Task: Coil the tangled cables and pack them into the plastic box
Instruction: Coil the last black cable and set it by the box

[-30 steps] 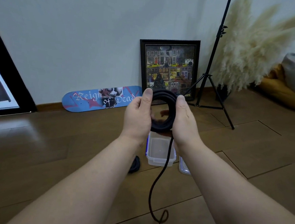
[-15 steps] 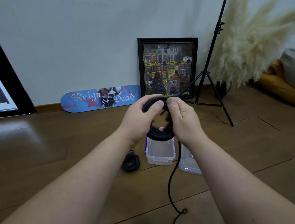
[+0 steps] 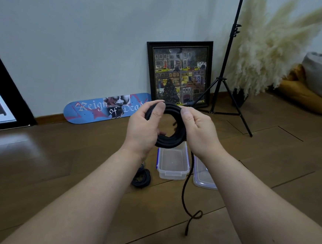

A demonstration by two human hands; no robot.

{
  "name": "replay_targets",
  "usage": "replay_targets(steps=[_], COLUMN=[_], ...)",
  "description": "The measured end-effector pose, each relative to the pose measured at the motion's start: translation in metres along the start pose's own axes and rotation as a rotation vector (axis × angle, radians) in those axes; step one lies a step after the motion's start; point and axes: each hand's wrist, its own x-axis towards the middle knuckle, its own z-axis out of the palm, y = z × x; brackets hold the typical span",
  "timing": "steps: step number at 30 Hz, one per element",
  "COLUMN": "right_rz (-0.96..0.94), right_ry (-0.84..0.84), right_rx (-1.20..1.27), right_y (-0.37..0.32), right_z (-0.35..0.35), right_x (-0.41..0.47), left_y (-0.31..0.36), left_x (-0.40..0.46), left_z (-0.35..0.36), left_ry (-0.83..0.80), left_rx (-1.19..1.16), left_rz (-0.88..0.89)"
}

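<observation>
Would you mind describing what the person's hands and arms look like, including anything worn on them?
Both forearms are bare as far as the frame shows: no sleeves, watch or bracelet in view. The left hand and right hand wear no gloves, and no rings are visible. The thumbnails are short and unpainted. A small dark spot marks the right forearm.

black cable coil (image 3: 169,140) upright at frame centre, its loose tail (image 3: 186,197) trailing down to the floor; below it an open clear plastic box (image 3: 172,173), a second coiled cable (image 3: 142,178) at its left.
</observation>
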Motion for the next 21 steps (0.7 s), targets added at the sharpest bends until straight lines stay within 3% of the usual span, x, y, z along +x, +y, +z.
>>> replay_targets(steps=[9, 16, 21], right_rz=[0.169, 0.234, 0.354], right_ry=[-0.262, -0.286, -0.198], right_rx=[-0.117, -0.137, 0.095], right_y=[0.000, 0.000, -0.008], right_z=[-0.006, -0.005, 0.004], right_x=[-0.008, -0.007, -0.006], left_y=[-0.008, -0.013, -0.014], left_x=[0.021, 0.026, 0.025], left_z=[-0.016, -0.026, -0.023], left_ry=[0.327, 0.415, 0.386], left_rx=[-0.104, -0.080, -0.093], left_rz=[-0.053, -0.050, -0.046])
